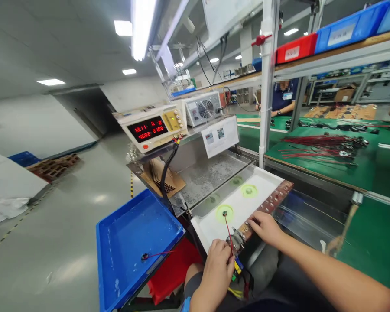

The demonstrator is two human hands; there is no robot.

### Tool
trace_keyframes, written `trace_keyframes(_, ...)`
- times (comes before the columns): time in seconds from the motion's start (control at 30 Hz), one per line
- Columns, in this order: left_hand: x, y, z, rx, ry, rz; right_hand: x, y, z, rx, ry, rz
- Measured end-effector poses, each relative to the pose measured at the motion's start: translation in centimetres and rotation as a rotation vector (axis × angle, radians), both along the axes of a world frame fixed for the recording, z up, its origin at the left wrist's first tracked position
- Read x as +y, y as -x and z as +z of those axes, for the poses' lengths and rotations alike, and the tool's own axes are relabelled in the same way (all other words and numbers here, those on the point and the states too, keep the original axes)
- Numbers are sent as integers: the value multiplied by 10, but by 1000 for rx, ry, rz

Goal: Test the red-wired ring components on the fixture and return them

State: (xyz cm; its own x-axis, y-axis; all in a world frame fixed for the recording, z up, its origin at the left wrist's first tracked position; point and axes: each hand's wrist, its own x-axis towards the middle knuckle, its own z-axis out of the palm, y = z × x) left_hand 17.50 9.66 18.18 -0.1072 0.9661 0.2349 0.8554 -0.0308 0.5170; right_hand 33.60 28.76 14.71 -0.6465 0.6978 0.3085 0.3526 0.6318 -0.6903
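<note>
My left hand [217, 266] is closed, with its fingertips around the end of a red wire [229, 232] beside a metal clamp [235, 242]. That wire runs up to a small round dark part [225, 213] on the nearer yellow-green ring [221, 218] of the white board [243, 207]. My right hand [263, 226] rests at the brown strip [273, 200] along the board's front edge, its thumb and fingers near a screw; whether it grips anything small is hidden. A second yellow-green ring [248, 191] lies farther back.
A blue tray [126, 234] at the left holds one small part with a red wire. Behind stands a meter with red digits [149, 128]. Bundled red wires [328, 145] lie on the green table at the right, where another person [283, 102] sits.
</note>
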Motion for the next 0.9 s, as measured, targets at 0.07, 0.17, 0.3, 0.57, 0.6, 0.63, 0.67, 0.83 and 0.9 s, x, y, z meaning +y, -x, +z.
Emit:
trace_keyframes(0.07,0,1,1,15,-13,-14,-1,0,1,-15,-17,-3)
trace_keyframes(0.17,1,2,2,26,-24,-25,0,1,2,-35,-21,-7)
trace_keyframes(0.3,1,4,3,50,-41,-50,1,2,2,-37,-26,-16)
trace_keyframes(0.57,1,6,0,42,-38,-53,-4,0,12,-130,-122,49)
trace_keyframes(0.6,1,7,-1,35,-40,-56,-5,2,15,-163,-157,56)
trace_keyframes(0.63,1,8,-3,29,-41,-59,-4,5,19,-198,-184,50)
trace_keyframes(0.67,1,9,-5,25,-44,-61,-3,10,22,-230,-201,37)
trace_keyframes(0.83,2,15,-15,10,-67,-80,13,59,32,-433,-154,17)
trace_keyframes(0.9,3,18,-20,-8,-100,-97,19,83,32,-556,-119,79)
